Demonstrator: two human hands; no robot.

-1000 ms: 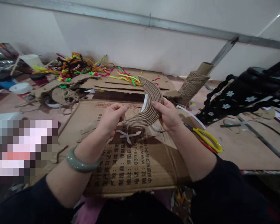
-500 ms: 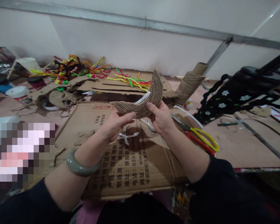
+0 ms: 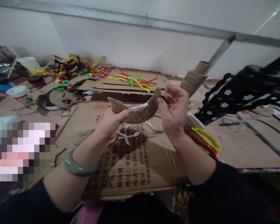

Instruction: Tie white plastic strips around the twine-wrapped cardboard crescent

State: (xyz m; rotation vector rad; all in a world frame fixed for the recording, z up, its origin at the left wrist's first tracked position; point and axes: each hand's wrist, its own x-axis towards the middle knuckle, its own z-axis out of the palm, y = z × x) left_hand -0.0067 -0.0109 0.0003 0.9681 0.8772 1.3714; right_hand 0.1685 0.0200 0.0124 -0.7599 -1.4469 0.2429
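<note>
A crescent-shaped piece covered in rows of brown twine (image 3: pixel 140 115) is held up above the cardboard, its two tips pointing upward. A white strip (image 3: pixel 139 106) lies along its inner curve. My left hand (image 3: pixel 112 123) is closed around the left part, thumb on the front face. At the other tip is my right hand (image 3: pixel 174 110), its thumb against the twine edge and its fingers bent behind, partly hidden. Below the crescent, white strips (image 3: pixel 127 135) lie on a printed cardboard sheet (image 3: pixel 100 183).
Scissors with yellow and red handles (image 3: pixel 206 138) rest right of the cardboard. Behind stand a twine roll (image 3: pixel 193 81) and a black flowered tumbler (image 3: pixel 226 99). Colourful pipe cleaners (image 3: pixel 135 79) lie at the back, with paint jars (image 3: pixel 17 91) at the left.
The crescent has turned so its right tip sits lower and both tips are nearly level. My right hand has shifted from its lower right curve up to the right tip.
</note>
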